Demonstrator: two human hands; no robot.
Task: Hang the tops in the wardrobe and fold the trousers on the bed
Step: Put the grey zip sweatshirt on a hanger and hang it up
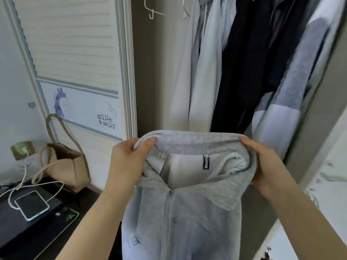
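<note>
While the left hand (129, 162) and right hand (270, 166) each gripped a side of the grey zip hoodie (180, 212) at its collar, held up before the open wardrobe (150, 72), its slack weight could have slid free (no hanger showed inside it). The rail was cut off above; the hem fell below view.

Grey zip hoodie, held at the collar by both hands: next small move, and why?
Probably free one hand and reach up for an empty white hanger. The left hand and right hand both grip the grey hoodie at its collar in front of the open wardrobe, and no hanger shows inside it.
</note>
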